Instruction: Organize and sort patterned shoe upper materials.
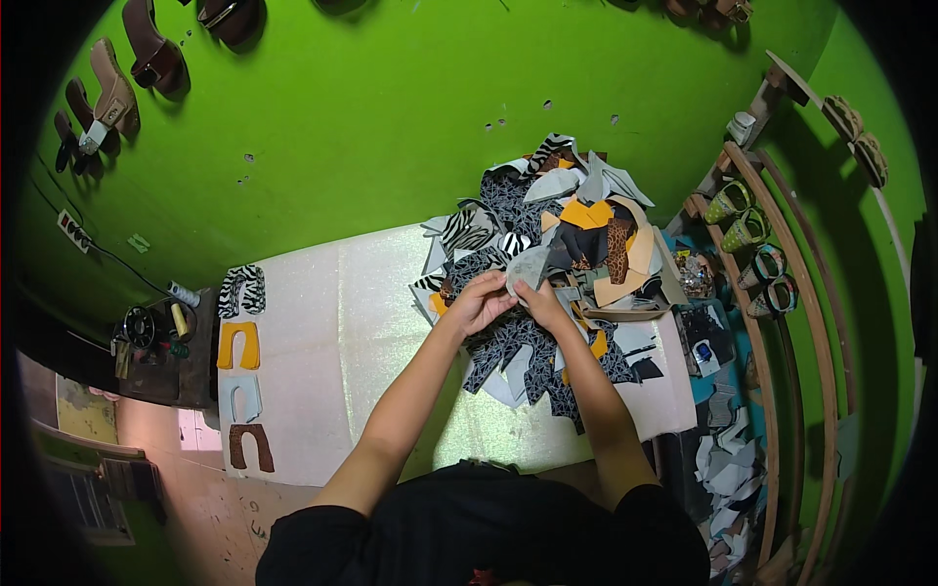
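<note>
A grey, round-edged cut piece of material (528, 268) is held up over a heap of scraps. My right hand (542, 302) pinches its lower right side, the thumb lying on its face. At its lower left edge, the fingers of my left hand (481, 302) are curled against it, the palm partly turned up. Around and beneath both hands spreads the heap of cut scraps (503, 195), in grey patterned, zebra, leopard, orange and beige material. Some scraps lie in a shallow box (625, 314) right of my hands.
On the white table (293, 371), U-shaped pieces stand in a column at the left: zebra (241, 291), orange (239, 346), pale grey (240, 398), brown (251, 447). A sewing machine (140, 327) is farther left. Sandals (746, 230) sit on a wooden rack at the right.
</note>
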`<state>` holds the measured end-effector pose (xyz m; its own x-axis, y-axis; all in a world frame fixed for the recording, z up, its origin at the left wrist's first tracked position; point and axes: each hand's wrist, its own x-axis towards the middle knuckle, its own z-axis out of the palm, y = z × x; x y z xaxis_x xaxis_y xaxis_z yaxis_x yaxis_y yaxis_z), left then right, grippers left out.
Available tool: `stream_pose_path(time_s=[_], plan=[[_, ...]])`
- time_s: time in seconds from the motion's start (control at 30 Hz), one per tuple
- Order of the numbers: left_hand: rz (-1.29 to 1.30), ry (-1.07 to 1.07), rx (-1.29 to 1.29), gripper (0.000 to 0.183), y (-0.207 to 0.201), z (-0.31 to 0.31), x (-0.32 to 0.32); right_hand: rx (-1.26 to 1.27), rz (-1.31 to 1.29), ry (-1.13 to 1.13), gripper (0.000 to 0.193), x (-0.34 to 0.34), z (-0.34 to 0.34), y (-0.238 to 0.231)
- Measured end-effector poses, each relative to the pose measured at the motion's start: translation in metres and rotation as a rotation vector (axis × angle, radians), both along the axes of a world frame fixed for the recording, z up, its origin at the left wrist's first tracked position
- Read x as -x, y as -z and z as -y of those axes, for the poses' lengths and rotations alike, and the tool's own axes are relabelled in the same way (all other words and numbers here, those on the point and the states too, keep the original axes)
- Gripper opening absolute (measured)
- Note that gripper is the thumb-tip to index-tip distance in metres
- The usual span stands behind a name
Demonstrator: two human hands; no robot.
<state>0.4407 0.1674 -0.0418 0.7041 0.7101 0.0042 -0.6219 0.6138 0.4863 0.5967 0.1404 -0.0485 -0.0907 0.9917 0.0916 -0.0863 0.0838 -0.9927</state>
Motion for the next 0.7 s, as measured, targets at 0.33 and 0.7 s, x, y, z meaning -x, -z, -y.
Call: stream_pose_path(time_s=[0.33, 0.7], plan=[[-0.523, -0.323, -0.061, 0.011, 0.014, -0.004, -0.007, -0.209, 0.306, 0.412, 0.045, -0.012, -0.018, -0.01], [-0.755, -0.469, -0.396, 0.017, -0.005, 0.003, -0.037, -0.328, 0.6, 0.355, 0.064, -0.014, -0.01, -0.027]])
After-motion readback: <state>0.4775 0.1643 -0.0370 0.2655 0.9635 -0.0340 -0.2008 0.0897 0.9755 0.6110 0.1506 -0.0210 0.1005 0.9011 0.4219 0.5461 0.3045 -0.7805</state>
